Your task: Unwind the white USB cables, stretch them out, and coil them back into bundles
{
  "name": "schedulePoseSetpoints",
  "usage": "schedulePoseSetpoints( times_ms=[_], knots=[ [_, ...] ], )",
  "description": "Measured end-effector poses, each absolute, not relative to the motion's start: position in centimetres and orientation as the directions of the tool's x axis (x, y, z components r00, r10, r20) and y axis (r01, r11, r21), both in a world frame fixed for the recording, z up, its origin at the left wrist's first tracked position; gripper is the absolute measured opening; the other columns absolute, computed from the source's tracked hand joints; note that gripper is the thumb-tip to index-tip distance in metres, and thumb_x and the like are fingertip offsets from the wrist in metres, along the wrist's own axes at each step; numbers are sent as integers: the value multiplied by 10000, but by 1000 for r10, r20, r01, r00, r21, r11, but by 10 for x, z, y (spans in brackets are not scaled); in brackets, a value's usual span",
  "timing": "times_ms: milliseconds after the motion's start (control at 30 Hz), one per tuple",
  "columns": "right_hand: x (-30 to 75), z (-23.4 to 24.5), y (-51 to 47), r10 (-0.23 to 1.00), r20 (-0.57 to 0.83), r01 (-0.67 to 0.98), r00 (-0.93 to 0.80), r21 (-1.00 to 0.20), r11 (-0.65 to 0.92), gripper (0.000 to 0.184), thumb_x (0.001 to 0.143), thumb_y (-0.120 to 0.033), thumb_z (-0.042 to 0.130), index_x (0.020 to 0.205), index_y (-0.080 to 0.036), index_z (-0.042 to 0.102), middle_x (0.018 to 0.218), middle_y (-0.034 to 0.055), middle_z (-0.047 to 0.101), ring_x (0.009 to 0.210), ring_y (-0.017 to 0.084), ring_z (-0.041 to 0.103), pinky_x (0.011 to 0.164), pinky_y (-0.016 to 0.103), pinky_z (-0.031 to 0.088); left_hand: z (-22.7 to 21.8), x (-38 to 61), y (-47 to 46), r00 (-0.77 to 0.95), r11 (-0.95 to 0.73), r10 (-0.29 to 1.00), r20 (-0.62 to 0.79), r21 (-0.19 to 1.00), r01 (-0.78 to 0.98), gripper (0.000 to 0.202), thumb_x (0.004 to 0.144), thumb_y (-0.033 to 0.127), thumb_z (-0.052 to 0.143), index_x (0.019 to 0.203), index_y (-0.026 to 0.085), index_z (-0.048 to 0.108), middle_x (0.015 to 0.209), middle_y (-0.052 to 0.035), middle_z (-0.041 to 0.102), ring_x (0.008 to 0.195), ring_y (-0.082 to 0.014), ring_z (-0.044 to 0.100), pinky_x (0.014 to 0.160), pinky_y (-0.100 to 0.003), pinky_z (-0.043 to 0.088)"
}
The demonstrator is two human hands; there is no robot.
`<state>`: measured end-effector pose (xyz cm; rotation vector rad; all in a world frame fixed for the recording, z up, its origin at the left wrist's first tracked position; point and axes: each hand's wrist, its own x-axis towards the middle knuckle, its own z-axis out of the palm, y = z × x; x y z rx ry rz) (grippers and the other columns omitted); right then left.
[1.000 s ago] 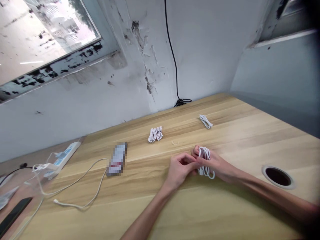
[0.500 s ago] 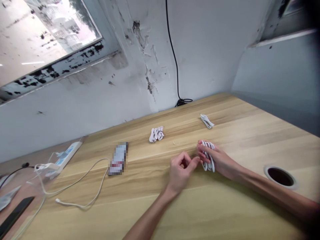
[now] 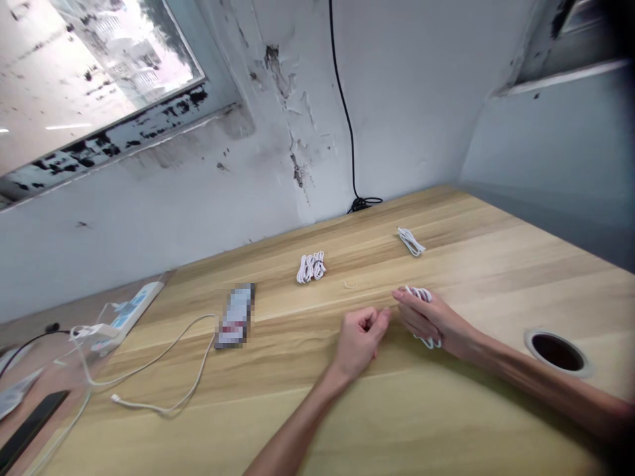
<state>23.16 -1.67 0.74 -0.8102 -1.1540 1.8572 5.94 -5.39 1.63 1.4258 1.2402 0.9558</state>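
My right hand (image 3: 426,320) is closed around a coiled white cable (image 3: 419,293), whose loops stick out above and below the fingers. Just left of it, my left hand (image 3: 361,336) is pinched, thumb against curled fingers. A faint thin line seems to run from its fingertips toward the right hand, too fine to name. Behind the hands lie bundled white cables (image 3: 311,267) and, farther right, another coiled white cable (image 3: 411,242). A small pale curved strip (image 3: 350,285) rests on the wooden table (image 3: 446,423) between them.
To the left are a phone-like object (image 3: 235,316), blurred out, and a loose white cable (image 3: 163,408). A white power strip (image 3: 133,307) and a dark flat bar (image 3: 30,430) lie at far left. A round table hole (image 3: 556,350) is beside my right forearm. Black cable (image 3: 364,202) meets the wall.
My right hand has turned and closed over the coiled cable, covering more of it. My left hand has shifted slightly right and its fingers have curled tighter.
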Motion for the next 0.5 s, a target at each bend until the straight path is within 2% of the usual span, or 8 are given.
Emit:
schedulePoseSetpoints(
  times_ms=[67, 167, 333, 500],
  knots=[
    [231, 9, -17, 877, -93, -330, -472, -903, -274, 499, 903, -472, 641, 581, -202, 370, 456, -82, 288, 405, 67, 221, 413, 225, 212, 19, 60, -55, 247, 48, 963, -107, 971, 232, 505, 910, 601, 504, 620, 189, 464, 463, 58, 425, 396, -73, 359, 434, -221, 271],
    [230, 11, -18, 877, -46, -353, -479, -905, -240, 509, 949, -505, 549, 580, -192, 391, 527, -50, 347, 481, 89, 338, 485, 230, 317, 22, 62, -55, 330, 62, 933, -145, 966, 249, 458, 920, 596, 494, 755, 174, 557, 551, 30, 523, 435, -80, 410, 459, -216, 317],
    [232, 13, -17, 860, 1, -352, -510, -913, -208, 598, 985, -571, 417, 531, -182, 404, 522, -20, 377, 512, 110, 414, 498, 238, 341, 19, 64, -51, 320, -21, 945, -71, 962, 274, 345, 910, 513, 575, 878, 169, 576, 732, -15, 613, 614, -117, 516, 602, -236, 399],
    [227, 21, -19, 874, -9, -486, -485, -829, -278, 562, 946, -653, 416, 606, -205, 393, 523, -35, 408, 450, 120, 438, 435, 246, 403, 17, 63, -52, 497, -125, 866, -51, 941, 315, 295, 927, 426, 569, 813, 161, 635, 783, -45, 664, 711, -153, 566, 676, -257, 417]
  ],
)
